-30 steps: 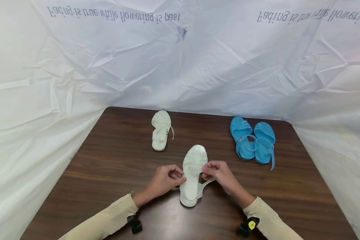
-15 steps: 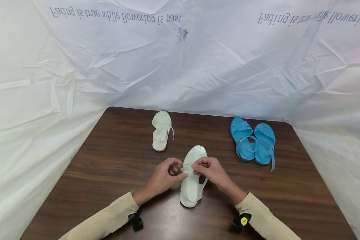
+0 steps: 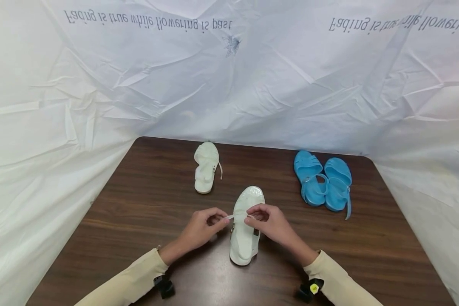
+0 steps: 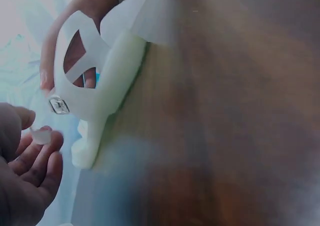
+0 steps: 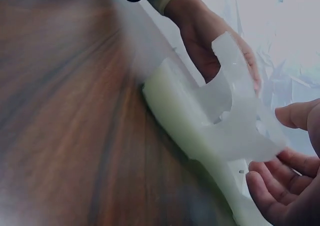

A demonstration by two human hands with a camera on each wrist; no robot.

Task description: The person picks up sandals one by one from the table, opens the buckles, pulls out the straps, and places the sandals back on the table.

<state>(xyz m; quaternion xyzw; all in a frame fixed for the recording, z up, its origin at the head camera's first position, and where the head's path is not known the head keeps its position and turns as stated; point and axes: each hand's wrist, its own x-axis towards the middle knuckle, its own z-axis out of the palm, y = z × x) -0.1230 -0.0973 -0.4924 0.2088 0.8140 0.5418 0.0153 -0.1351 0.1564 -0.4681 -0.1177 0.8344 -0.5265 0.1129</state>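
A white jelly sandal [image 3: 245, 238] stands on the table in front of me, toe pointing away. My left hand [image 3: 202, 227] is at its left side, pinching the end of the translucent ankle strap [image 4: 41, 136] between thumb and fingers. In the left wrist view, a square metal buckle [image 4: 59, 105] shows on the sandal's side, just above those fingers. My right hand [image 3: 271, 221] is over the sandal's right side, thumb and index finger spread apart with the strap's band [image 5: 242, 111] close by the thumb tip.
Another white sandal [image 3: 205, 170] lies farther back on the left, its strap loose. A pair of blue sandals [image 3: 309, 178] sits at the back right of the dark wooden table [image 3: 137, 204]. White plastic sheeting [image 3: 229, 85] hangs behind and at both sides.
The right hand moved the strap leftward across the sandal, then its thumb and index finger spread. The left hand now has the strap end and has drawn it slightly left.
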